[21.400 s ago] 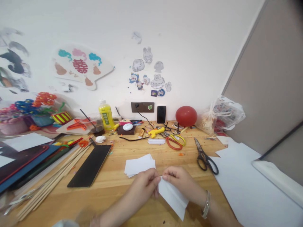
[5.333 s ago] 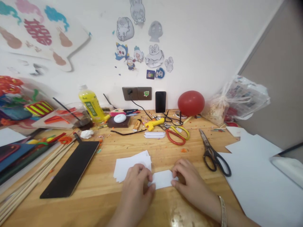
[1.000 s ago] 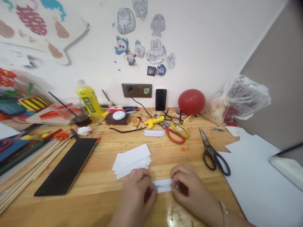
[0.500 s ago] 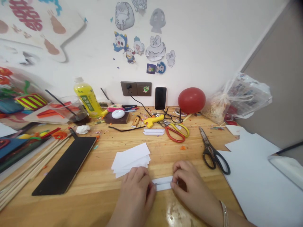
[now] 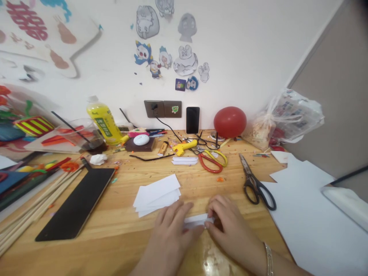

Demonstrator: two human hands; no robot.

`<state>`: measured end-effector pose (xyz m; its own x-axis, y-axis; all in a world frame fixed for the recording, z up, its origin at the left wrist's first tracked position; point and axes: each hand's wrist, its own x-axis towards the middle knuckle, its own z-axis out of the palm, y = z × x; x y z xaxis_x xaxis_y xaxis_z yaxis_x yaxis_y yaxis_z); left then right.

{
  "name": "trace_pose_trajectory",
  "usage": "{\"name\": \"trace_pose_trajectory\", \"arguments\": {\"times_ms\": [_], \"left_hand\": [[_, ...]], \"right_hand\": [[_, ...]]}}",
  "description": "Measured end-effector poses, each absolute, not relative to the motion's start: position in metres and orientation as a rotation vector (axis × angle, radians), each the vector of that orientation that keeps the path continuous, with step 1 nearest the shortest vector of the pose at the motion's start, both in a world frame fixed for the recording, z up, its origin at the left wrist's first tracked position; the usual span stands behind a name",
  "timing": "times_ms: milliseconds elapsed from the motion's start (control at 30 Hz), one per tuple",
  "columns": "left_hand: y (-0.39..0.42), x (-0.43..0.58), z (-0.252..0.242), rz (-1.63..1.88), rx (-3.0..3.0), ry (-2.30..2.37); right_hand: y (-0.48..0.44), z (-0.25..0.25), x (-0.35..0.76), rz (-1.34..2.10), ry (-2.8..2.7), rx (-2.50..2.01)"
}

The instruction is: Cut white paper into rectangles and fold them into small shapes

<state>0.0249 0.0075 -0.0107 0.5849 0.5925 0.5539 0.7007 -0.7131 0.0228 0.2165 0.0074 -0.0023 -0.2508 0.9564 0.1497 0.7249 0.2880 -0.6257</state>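
Note:
A folded white paper strip [image 5: 196, 220] lies on the table between my hands. My left hand [image 5: 174, 230] rests over its left end with fingers stretched out. Its thumb lies along the strip's near edge and hides part of it. At the right end, my right hand [image 5: 228, 220] pinches the strip between thumb and curled fingers. Just beyond my left hand is a loose stack of white paper pieces [image 5: 158, 193]. Farther back sits a small group of folded white strips [image 5: 184, 160].
Black-handled scissors [image 5: 255, 184] lie right, beside large white paper sheets [image 5: 313, 214]. Behind are red-and-yellow-handled scissors [image 5: 211, 165], a yellow glue gun [image 5: 185, 147], a phone [image 5: 193, 120] and a red balloon [image 5: 230, 122]. A black tablet-like slab [image 5: 76, 205] and wooden sticks [image 5: 43, 207] lie left.
My left hand has opened from a curled grip, and its thumb has slid right along the strip. The right hand keeps its pinch. The view has shifted slightly.

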Motion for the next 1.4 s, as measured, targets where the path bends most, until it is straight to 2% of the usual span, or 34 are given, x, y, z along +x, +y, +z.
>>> {"name": "trace_pose_trajectory", "arguments": {"times_ms": [233, 500, 867, 1000, 1167, 1300, 1400], "left_hand": [[0.008, 0.018, -0.018, -0.637, -2.717, -1.029], [0.010, -0.013, 0.010, -0.259, -2.944, -1.008], [0.013, -0.030, 0.015, -0.095, -3.061, -1.086], [0.016, -0.025, 0.017, -0.174, -3.063, -0.956], [0.018, -0.012, 0.010, -0.421, -2.946, -0.693], [0.015, 0.007, 0.000, -0.741, -2.864, -0.755], [0.014, 0.017, -0.005, -0.830, -2.894, -0.848]], "right_hand": [[0.009, -0.001, 0.219, 0.671, -2.039, -1.507], [0.012, 0.003, 0.220, 0.692, -2.035, -1.547], [0.020, 0.007, 0.235, 0.787, -2.123, -1.448], [0.021, 0.010, 0.239, 0.722, -2.300, -1.204], [0.019, 0.008, 0.234, 0.308, -2.582, -0.946], [0.018, -0.002, 0.226, 0.022, -2.600, -0.909], [0.017, -0.006, 0.223, -0.052, -2.625, -0.894]]}}
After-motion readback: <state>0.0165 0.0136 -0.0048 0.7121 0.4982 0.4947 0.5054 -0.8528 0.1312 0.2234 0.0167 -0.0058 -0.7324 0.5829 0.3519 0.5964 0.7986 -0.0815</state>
